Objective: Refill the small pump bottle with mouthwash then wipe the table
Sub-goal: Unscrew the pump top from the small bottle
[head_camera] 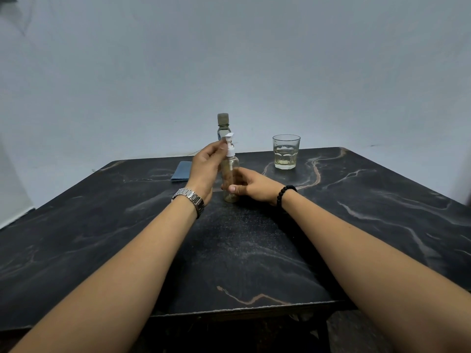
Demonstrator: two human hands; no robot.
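Bare pale wall rises behind a dark, marble-veined surface, and near its middle stands the small pump bottle, upright, its long axis vertical, with only a thin layer of liquid at the bottom. The right hand wraps the lower body of the bottle, fingers curled round it and thumb across the front, steadying it on the surface. The left hand is raised beside the neck, its fingertips closed on the white pump head, which sits at the top of the bottle; whether the collar is loose or tight cannot be told. Directly behind, farther from the person, stands the capped mouthwash bottle, just beyond the pump head in line with it. A glass holding a little yellowish liquid stands off to the right, well apart, and a folded blue cloth lies flat just left of the left hand. The step in hand looks to be unscrewing the pump, so the upper hand turns about the vertical axis while the lower one resists.
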